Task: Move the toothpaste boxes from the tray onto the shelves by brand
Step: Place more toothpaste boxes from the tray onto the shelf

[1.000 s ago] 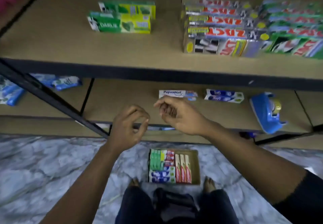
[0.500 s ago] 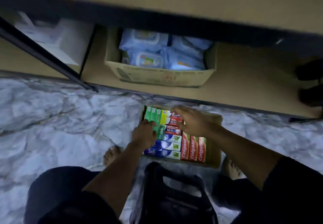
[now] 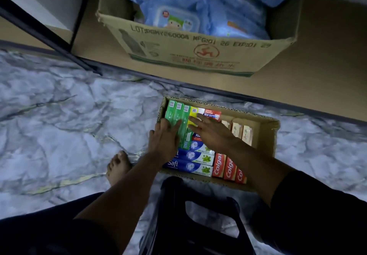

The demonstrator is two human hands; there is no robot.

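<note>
Two hands were seen inside the cardboard tray (image 3: 275,135), which was set on the marble floor (image 3: 59,119). The left hand (image 3: 164,138) was laid flat, fingers straight, on the green boxes (image 3: 174,112). The right hand (image 3: 213,133) was spread open on the yellow and red box (image 3: 207,112). Blue Safi boxes (image 3: 190,167) and red Colgate boxes (image 3: 224,167) were packed at the near side of the tray.

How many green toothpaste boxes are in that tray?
3. They lie side by side at the far left of the tray: the left box, the middle box and the right box, partly under the left hand. More may be hidden beneath.
</note>
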